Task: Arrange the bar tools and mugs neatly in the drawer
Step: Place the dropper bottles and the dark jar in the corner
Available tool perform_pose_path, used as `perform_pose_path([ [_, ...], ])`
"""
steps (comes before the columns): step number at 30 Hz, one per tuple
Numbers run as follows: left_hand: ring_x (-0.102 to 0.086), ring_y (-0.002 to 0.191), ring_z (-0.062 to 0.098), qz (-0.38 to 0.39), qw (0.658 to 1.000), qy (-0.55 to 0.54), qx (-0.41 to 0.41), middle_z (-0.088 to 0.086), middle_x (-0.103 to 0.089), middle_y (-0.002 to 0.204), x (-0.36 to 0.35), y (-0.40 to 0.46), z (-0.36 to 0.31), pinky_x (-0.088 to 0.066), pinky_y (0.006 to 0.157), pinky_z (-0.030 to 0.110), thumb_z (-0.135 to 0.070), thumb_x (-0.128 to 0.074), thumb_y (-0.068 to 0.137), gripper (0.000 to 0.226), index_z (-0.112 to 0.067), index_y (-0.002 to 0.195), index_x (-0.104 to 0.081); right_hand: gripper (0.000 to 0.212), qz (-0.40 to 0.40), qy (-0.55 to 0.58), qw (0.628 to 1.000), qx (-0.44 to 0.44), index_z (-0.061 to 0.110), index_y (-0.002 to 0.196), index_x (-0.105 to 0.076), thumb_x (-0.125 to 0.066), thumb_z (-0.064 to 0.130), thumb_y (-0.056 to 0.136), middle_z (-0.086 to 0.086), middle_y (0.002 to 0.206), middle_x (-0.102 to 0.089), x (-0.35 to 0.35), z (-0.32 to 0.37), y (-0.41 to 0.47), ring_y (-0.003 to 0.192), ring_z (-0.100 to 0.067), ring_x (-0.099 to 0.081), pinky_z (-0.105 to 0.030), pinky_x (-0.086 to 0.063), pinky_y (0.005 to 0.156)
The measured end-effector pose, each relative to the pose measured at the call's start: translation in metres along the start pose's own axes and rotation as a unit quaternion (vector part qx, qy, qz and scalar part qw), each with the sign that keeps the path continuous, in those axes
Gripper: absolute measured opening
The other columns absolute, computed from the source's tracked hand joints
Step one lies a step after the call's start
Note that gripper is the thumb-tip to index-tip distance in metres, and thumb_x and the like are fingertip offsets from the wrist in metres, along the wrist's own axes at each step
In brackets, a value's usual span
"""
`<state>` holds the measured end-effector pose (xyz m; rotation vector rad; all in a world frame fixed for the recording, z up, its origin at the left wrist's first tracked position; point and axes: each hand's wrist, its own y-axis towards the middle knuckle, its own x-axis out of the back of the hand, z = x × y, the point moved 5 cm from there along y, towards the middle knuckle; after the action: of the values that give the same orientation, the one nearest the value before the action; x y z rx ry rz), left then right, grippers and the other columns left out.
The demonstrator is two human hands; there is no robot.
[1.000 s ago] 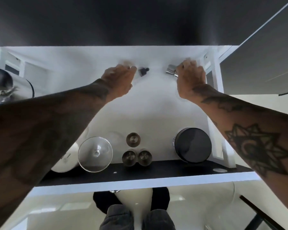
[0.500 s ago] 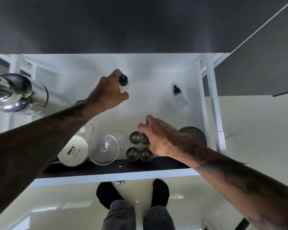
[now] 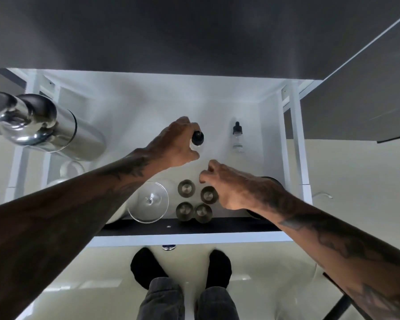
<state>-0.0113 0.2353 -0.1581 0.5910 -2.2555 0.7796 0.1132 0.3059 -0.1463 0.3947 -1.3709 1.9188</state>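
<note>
The right hand (image 3: 231, 188) has let go of a fourth steel cup (image 3: 208, 194) (fingers loosely curled, apparently empty); the left hand (image 3: 178, 144) still grips a dropper bottle (image 3: 197, 140), unplaced.

left hand (image 3: 174, 144) grips a dropper bottle (image 3: 197, 140) over the open white drawer (image 3: 269, 139); right hand (image 3: 226, 184) hovers loosely curled beside four steel cups (image 3: 186, 188); another dropper bottle (image 3: 237, 137) lies right.
</note>
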Motion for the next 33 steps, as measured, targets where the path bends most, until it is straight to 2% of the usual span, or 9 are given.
perform_pose_path([
  [3,-0.06,0.082,0.026,0.006,1.0,0.007,-0.005,0.007,-0.061,0.101,-0.005,0.008,-0.008,-0.054,0.073,0.038,-0.01,-0.077,0.072,0.034,-0.016,0.103,-0.065,0.045,-0.075,0.001,0.995,-0.07,0.013,0.131,-0.056,-0.06,0.0,0.088,-0.01,0.128,-0.052,0.044,-0.027,-0.007,0.11,-0.025,-0.058,-0.033,-0.053,0.089],
  [5,-0.06,0.08,0.026,0.01,1.0,0.006,-0.016,0.005,-0.063,0.098,-0.008,0.011,-0.014,-0.056,0.072,0.042,-0.007,-0.075,0.072,0.036,-0.021,0.101,-0.059,0.035,-0.219,0.023,0.964,-0.148,0.01,0.125,-0.058,-0.059,0.015,0.091,-0.016,0.123,-0.057,0.079,-0.059,0.0,0.11,-0.034,-0.061,-0.038,-0.054,0.09],
  [7,-0.062,0.082,0.029,0.016,1.0,0.012,-0.02,0.004,-0.064,0.095,-0.014,0.013,-0.02,-0.056,0.07,0.047,-0.004,-0.072,0.072,0.038,-0.025,0.097,-0.053,0.047,-0.271,0.083,0.932,-0.227,0.008,0.133,-0.049,-0.059,0.03,0.092,-0.021,0.127,-0.055,0.092,-0.087,0.018,0.111,-0.039,-0.06,-0.039,-0.051,0.088],
  [10,-0.063,0.085,0.029,0.046,0.998,0.035,-0.017,0.004,-0.064,0.099,-0.031,0.014,-0.028,-0.056,0.071,0.043,-0.008,-0.07,0.076,0.035,-0.022,0.104,-0.053,0.056,-0.207,0.19,0.921,-0.271,0.009,0.14,-0.037,-0.058,0.032,0.093,-0.02,0.134,-0.048,0.073,-0.106,0.058,0.099,-0.035,-0.063,-0.033,-0.049,0.072],
  [13,-0.062,0.093,0.028,0.078,0.996,0.039,-0.023,0.005,-0.061,0.107,-0.046,0.013,-0.036,-0.055,0.077,0.043,-0.017,-0.069,0.082,0.032,-0.018,0.112,-0.055,0.043,-0.223,0.203,0.914,-0.271,0.008,0.132,-0.045,-0.058,0.019,0.093,-0.015,0.121,-0.054,0.06,-0.114,0.068,0.084,-0.03,-0.066,-0.026,-0.048,0.057],
  [18,-0.063,0.096,0.025,0.081,0.996,0.019,-0.013,0.007,-0.063,0.109,-0.066,0.016,-0.047,-0.051,0.075,0.032,-0.015,-0.072,0.084,0.028,-0.015,0.111,-0.062,0.034,-0.249,0.236,0.92,-0.192,0.005,0.119,-0.065,-0.067,0.018,0.087,-0.012,0.11,-0.064,0.042,-0.122,0.028,0.086,-0.028,-0.07,-0.038,-0.06,0.081],
  [23,-0.065,0.093,0.025,0.088,0.995,0.036,-0.038,0.006,-0.066,0.105,-0.086,0.024,-0.069,-0.056,0.083,0.041,-0.013,-0.075,0.082,0.031,-0.016,0.111,-0.063,0.015,-0.264,0.115,0.957,-0.035,0.007,0.094,-0.061,-0.065,-0.002,0.083,-0.006,0.092,-0.057,0.031,-0.107,-0.026,0.082,-0.025,-0.06,-0.036,-0.054,0.068],
  [27,-0.064,0.09,0.02,0.08,0.994,0.053,-0.053,0.001,-0.065,0.103,-0.098,0.026,-0.077,-0.051,0.074,0.031,-0.011,-0.076,0.083,0.037,-0.018,0.116,-0.062,0.018,-0.209,0.054,0.974,-0.06,0.008,0.099,-0.059,-0.068,-0.002,0.086,-0.002,0.094,-0.05,0.028,-0.106,-0.032,0.078,-0.019,-0.052,-0.013,-0.032,0.056],
  [33,-0.061,0.097,0.021,0.104,0.99,0.084,-0.039,0.006,-0.064,0.116,-0.099,0.026,-0.082,-0.046,0.076,0.03,-0.01,-0.078,0.082,0.043,-0.013,0.121,-0.06,0.034,-0.124,0.081,0.981,-0.124,0.011,0.116,-0.062,-0.072,0.008,0.084,-0.01,0.116,-0.058,0.035,-0.115,-0.034,0.093,-0.024,-0.059,-0.027,-0.047,0.072],
])
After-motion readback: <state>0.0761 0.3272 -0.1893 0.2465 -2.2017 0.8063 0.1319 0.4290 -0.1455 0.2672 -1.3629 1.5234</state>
